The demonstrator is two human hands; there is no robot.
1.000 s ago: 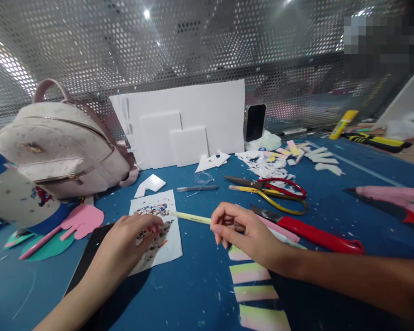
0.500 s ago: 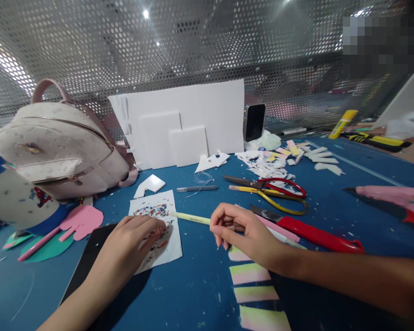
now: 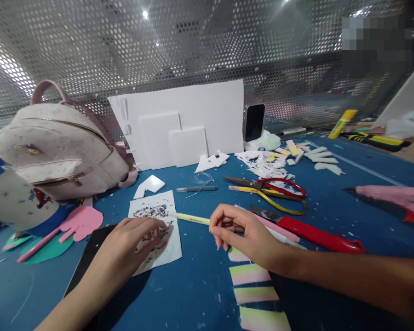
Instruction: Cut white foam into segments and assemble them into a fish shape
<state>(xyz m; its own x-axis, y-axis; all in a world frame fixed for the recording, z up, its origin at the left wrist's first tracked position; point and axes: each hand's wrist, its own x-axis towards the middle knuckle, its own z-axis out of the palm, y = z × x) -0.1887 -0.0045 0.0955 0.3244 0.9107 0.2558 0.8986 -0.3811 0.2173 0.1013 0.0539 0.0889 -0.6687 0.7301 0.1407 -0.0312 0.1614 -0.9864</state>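
My left hand hovers with loosely curved fingers over a white sheet of paper; thumb and index finger are apart. Small multicoloured bits, like beads or gems, are scattered on that sheet. A slim pale yellow stick runs from the sheet's right edge to the fingertips of my right hand. Those fingers are curled with the thumb pressed to the index finger; whether they grip the stick or something smaller cannot be made out. Yellow-pink strips lie below my right hand.
Red-and-yellow-handled scissors and a red-handled cutting tool lie at right, with a pink glue gun beyond. White boards, a phone and a backpack stand at the back. A dark flat panel lies under my left forearm.
My left hand has shifted very slightly, its fingers still over the sheet. The right hand and the yellow stick stay practically in place.
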